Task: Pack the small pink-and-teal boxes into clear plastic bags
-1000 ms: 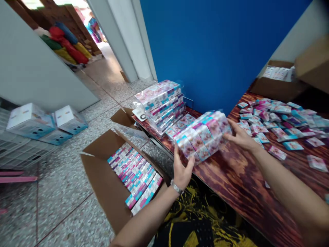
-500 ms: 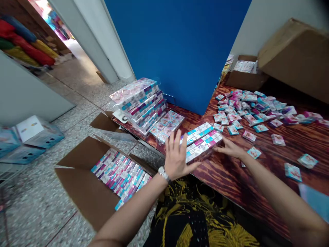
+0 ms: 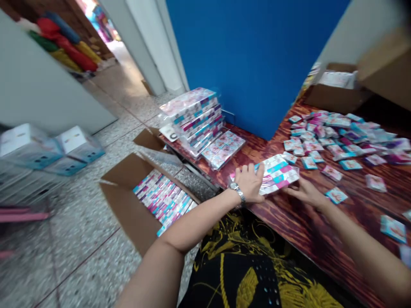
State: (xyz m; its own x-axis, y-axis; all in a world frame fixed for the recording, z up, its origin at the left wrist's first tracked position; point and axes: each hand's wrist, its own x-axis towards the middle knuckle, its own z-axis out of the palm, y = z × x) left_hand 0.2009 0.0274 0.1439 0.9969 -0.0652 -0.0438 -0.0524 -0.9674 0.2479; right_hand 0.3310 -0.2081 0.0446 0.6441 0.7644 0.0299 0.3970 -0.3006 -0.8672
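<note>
Head view: your left hand [image 3: 248,183] lies over the near-left end of the pack [image 3: 276,173], grip closed on it, and your right hand [image 3: 305,192] presses against its near-right side, fingers spread. The pack lies flat on the worktop [image 3: 289,222] near its front edge, its long axis running left to right, slanting away toward the right. Both hands touch it; the left covers more of it. It looks like a clear-wrapped block of small pink, teal and white boxes. The open carton [image 3: 135,214] stands on the floor to your left.
</note>
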